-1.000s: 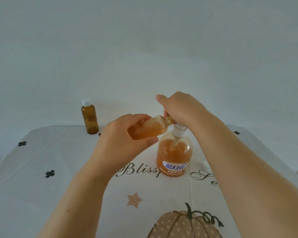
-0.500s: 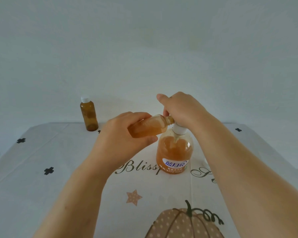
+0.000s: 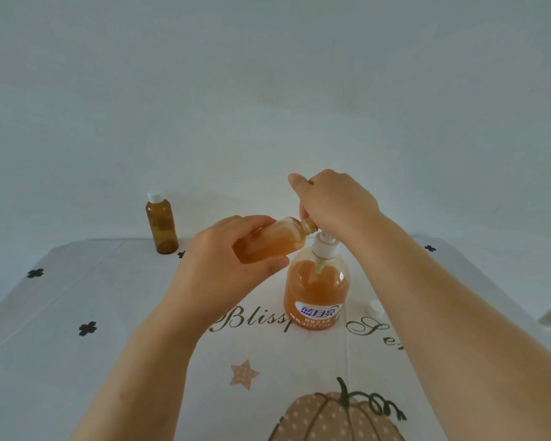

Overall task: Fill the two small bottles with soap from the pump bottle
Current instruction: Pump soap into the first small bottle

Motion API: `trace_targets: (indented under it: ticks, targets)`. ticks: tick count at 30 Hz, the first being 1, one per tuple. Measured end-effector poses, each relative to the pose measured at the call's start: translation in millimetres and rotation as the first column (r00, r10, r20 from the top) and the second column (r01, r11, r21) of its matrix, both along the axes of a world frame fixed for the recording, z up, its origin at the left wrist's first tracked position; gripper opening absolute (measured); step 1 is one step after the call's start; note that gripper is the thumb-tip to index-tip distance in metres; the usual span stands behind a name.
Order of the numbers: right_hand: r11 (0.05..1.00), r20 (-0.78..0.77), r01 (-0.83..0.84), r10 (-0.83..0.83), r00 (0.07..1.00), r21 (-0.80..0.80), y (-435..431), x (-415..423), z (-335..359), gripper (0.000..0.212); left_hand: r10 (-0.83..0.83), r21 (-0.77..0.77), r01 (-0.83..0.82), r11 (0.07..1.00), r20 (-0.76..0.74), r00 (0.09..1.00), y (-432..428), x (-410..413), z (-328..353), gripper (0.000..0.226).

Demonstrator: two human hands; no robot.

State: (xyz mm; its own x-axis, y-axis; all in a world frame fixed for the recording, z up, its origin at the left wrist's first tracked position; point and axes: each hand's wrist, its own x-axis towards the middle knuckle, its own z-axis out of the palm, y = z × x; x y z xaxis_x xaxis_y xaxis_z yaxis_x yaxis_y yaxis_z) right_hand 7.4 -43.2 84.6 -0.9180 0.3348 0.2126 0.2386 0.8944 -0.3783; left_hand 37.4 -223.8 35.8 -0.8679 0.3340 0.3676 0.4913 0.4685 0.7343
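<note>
Left hand (image 3: pixel 223 262) holds small bottle (image 3: pixel 277 241) tilted — right hand (image 3: pixel 334 202) clasps pump bottle (image 3: pixel 315 291).

Your pump bottle (image 3: pixel 315 297) stood upright mid-table: clear, orange soap, blue label, white pump. You held the uncapped small bottle (image 3: pixel 274 241) in your left hand (image 3: pixel 223 259), amber, tilted near horizontal, mouth by the pump head. The capped small bottle (image 3: pixel 162 227) stood upright at 10 o'clock, well apart.

We are seeing smooth, translucent amber plastic in the small bottle (image 3: pixel 277 241) inside our left hand (image 3: pixel 223 262). Under our right hand (image 3: pixel 334 198) the pump bottle (image 3: pixel 315 291) is showing clear glossy plastic and a matt white collar (image 3: pixel 324 248). Beneath both, the tablecloth (image 3: pixel 109 313) is looking smooth and creased.
</note>
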Motion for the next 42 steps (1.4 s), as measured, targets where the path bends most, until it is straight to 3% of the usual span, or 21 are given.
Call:
trace_targets:
  ticks: [15, 30, 35, 42]
  targets:
    - [0.995, 0.013, -0.003, 0.004, 1.0, -0.1, 2, -6, -16, 0.062, -0.015, -0.044, 0.018, 0.999, 0.064, 0.998, 0, -3, -1, 0.039]
    - [0.988, -0.018, 0.01, -0.013, 1.0, -0.152, 1, -3, -12, 0.054, -0.024, -0.039, 0.024, 0.999, 0.016, 1.0, -1, -1, 0, 0.036]
    - [0.991, 0.065, 0.031, -0.023, 0.998, -0.129, 0, -5, 4, 0.04, 0.002, -0.028, -0.002, 1.0, -0.001, 1.0, -1, 1, 2, 0.043]
    - [0.98, 0.104, 0.033, -0.013, 0.995, -0.196, -2, -5, 2, 0.041, -0.002, -0.021, 0.002, 1.0, -0.002, 1.0, -2, 1, 3, 0.04]
